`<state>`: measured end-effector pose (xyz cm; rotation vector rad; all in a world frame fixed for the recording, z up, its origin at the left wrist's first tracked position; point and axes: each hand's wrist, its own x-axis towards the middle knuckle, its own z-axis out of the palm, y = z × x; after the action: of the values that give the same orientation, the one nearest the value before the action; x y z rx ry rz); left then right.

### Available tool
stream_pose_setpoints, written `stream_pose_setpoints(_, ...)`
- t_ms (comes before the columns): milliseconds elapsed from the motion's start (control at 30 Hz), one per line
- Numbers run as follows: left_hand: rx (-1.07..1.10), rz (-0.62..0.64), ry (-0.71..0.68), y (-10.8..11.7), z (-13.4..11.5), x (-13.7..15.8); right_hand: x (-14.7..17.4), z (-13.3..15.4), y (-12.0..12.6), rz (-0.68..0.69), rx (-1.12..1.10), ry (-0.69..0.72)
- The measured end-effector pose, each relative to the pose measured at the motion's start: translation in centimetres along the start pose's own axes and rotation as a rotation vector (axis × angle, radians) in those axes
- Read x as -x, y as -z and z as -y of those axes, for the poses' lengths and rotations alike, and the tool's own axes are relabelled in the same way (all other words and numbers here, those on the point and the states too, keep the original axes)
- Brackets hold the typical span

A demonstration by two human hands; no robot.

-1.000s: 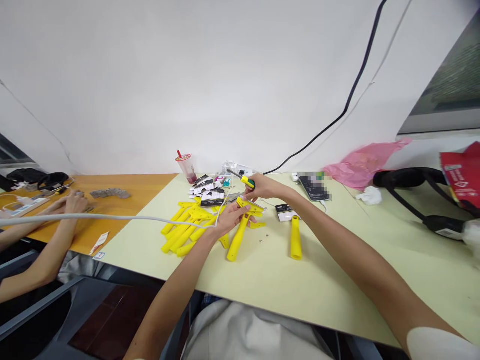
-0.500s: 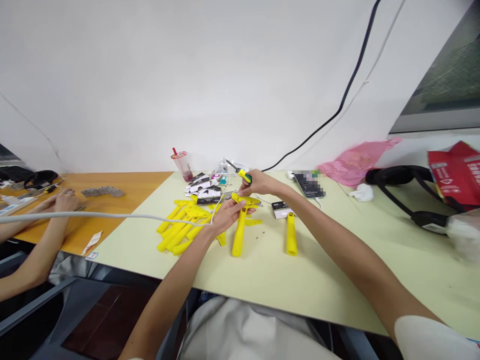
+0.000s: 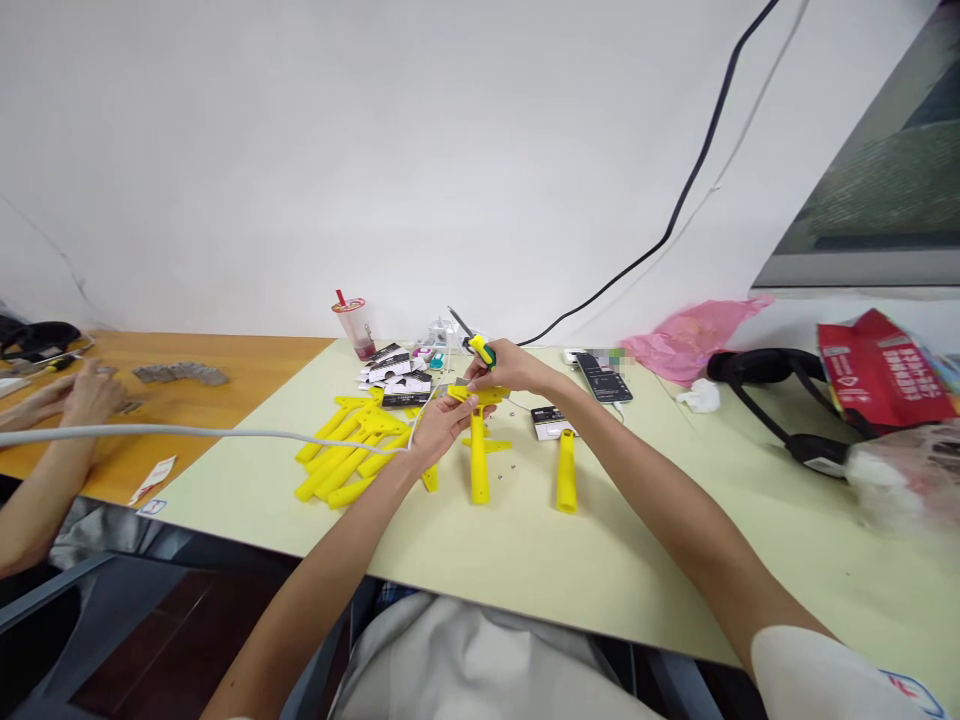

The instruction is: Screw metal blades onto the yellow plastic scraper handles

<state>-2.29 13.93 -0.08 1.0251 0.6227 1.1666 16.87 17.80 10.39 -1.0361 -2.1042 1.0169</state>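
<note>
My left hand point(image 3: 439, 425) is closed around the head of a yellow plastic scraper point(image 3: 479, 470), whose handle points toward me. My right hand point(image 3: 506, 368) grips a screwdriver point(image 3: 481, 349) with a yellow and green handle, its shaft pointing up and left. Its fingertips are at the scraper's head, beside a greyish flat piece; whether they pinch it I cannot tell. A loose yellow flat part point(image 3: 499, 446) lies behind the scraper's handle. Tiny screws point(image 3: 513, 467) lie to its right. A separate yellow handle point(image 3: 567, 478) lies farther right.
Several yellow scrapers point(image 3: 330, 470) are piled at left. Behind are black-and-white boxes point(image 3: 405, 385) and a drink cup point(image 3: 353, 328). A phone point(image 3: 604, 378), pink bag point(image 3: 690, 340) and black headset point(image 3: 780, 400) lie right. A white cable point(image 3: 225, 432) crosses my left wrist. A co-worker's hands point(image 3: 90, 390) are far left.
The view has shifted slightly, moving most things leftward in the picture. The scraper's handle has turned a little to stand straighter. Both hands keep their holds.
</note>
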Motion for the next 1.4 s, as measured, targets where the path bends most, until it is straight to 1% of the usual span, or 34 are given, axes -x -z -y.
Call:
stream_pose_setpoints(167,0.012,0.007,-0.012,-0.10,-0.18,0.07,0.06,0.30,-0.47,-0.047,-0.099,0.003)
stream_pose_setpoints(267,0.011,0.017,-0.011,-0.26,-0.39,0.20,-0.04,0.38,-0.69,-0.051,-0.117,-0.012)
stream_pose_setpoints(533,-0.018,0.022,0.010,-0.26,-0.12,0.19,-0.11,0.54,-0.73,-0.022,-0.048,-0.049)
stream_pose_setpoints(733,-0.018,0.015,0.009,-0.29,0.10,0.15,-0.25,0.47,-0.44,0.008,0.011,-0.034)
stream_pose_setpoints(933,-0.028,0.039,-0.012,-0.47,-0.37,0.39,0.10,0.79,-0.44,-0.010,-0.019,-0.013)
stream_pose_setpoints(1100,-0.029,0.049,-0.014,-0.38,-0.29,0.38,0.28,1.01,-0.57,0.008,0.038,-0.018)
stream_pose_setpoints(1400,-0.013,0.030,0.006,-0.53,-0.28,0.32,-0.03,0.49,-0.42,0.015,0.107,-0.016)
